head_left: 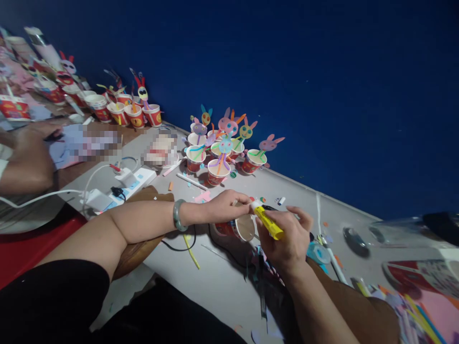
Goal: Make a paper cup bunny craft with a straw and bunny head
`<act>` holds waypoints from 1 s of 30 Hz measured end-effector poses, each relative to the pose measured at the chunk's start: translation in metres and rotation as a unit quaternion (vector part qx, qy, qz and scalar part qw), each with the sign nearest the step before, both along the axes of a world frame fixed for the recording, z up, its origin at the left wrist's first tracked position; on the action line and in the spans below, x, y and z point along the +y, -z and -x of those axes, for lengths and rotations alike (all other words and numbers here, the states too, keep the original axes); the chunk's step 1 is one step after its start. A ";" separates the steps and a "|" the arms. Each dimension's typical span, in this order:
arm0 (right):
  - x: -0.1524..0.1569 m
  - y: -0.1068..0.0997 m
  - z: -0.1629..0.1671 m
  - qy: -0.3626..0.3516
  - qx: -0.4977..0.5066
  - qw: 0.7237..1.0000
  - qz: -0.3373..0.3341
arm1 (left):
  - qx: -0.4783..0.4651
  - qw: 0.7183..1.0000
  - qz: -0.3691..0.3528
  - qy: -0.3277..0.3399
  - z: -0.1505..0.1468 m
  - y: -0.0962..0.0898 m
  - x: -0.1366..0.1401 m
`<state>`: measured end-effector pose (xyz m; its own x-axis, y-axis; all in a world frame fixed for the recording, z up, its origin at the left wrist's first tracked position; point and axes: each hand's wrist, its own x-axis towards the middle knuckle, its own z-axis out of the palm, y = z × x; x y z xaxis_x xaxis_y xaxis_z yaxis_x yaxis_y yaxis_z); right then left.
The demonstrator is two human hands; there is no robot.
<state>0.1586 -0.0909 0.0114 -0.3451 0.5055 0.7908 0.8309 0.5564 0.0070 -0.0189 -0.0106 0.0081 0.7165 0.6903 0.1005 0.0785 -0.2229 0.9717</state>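
My right hand (289, 234) is closed around a yellow tube with a white end (270, 223), which resembles a glue tube and is tilted up to the left. At its white end, the fingertips of my left hand (227, 206) are pinched together. A green bangle (178, 215) circles my left wrist. Beneath my left hand a red-and-white paper cup (245, 228) lies on its side, mouth to the right; the hand partly hides it. Behind my hands stand several paper cups (217, 177) with paper rabbit-like figures (225, 143) on coloured stems.
To the left are a white power strip (141, 184) with plugs, a red stool (53, 241) and another person's arm (30, 155). More cups (134, 117) line the blue wall (322, 95). At right lie a dark computer mouse (355, 241), a tape roll (319, 253) and coloured paper strips (423, 315).
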 end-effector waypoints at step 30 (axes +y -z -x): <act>0.003 0.006 -0.002 -0.011 -0.014 1.000 0.003 | 0.050 0.999 -0.010 -0.012 -0.002 0.001 0.003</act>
<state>0.1611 -0.0879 0.0051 -0.3774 0.5025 0.7779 0.8180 0.5746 0.0257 -0.0169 -0.0079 0.0067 0.7069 0.7060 0.0433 0.1797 -0.2385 0.9544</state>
